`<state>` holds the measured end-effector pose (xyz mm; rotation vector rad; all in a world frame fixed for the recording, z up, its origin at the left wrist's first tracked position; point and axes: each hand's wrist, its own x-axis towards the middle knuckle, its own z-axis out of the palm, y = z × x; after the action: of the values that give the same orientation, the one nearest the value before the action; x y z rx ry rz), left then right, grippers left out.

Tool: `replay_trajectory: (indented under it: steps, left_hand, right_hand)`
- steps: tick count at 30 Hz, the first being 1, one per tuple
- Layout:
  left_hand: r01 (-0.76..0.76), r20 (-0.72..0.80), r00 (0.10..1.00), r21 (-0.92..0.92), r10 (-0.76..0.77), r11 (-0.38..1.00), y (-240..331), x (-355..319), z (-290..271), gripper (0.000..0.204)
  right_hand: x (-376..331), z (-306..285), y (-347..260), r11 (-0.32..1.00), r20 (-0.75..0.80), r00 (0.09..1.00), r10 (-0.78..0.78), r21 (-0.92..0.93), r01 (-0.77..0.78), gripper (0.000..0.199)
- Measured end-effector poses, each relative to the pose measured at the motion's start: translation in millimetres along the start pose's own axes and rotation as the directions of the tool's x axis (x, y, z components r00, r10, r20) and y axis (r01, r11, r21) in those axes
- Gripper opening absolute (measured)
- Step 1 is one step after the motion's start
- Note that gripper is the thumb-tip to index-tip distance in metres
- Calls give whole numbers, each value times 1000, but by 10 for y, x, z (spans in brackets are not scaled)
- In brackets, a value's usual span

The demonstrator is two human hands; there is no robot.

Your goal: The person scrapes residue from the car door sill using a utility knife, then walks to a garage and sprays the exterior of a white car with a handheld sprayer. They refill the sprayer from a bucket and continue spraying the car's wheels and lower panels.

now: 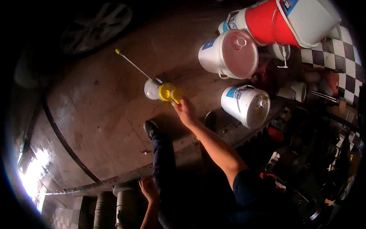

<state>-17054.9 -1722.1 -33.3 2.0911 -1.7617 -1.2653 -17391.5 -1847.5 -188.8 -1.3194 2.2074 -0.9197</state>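
My right hand (185,110) reaches forward over the floor, its fingers closed around the yellow handle at the top of a pump sprayer (152,91). The sprayer has a whitish translucent tank and a yellow collar. From it a thin wand (135,65) slants away to the far left and ends in a yellow tip. My left hand (148,189) hangs low beside my left leg, with loosely bent fingers and nothing visible in them. Part of its palm side is in shadow.
A white bucket (240,103) stands right of the sprayer, with a larger lidded bucket (215,53) behind it. Red and white buckets (261,21) are stacked farther back. A wheel (97,28) shows far left. Dark clutter (301,141) lines the right side. My shoe (151,129) is near the sprayer.
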Motion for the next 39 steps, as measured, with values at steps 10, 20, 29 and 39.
replay_trajectory:
  steps: [10,20,29,39]
  left_hand:
    - [-120,106,988,42,115,992,380,-100,559,5]
    - [-159,272,956,166,109,973,1126,-342,1229,10]
    - [-287,361,913,229,192,930,1505,-480,1671,15]
    - [-289,432,887,235,166,928,1811,-588,2194,15]
  right_hand:
    - [428,-1630,1302,441,104,744,660,748,-496,24]
    - [665,-1901,2293,121,175,713,679,931,-344,35]
    - [-473,-2922,2832,781,-501,651,570,85,-619,51]
    - [-642,-4077,3763,609,41,619,784,-239,-756,65]
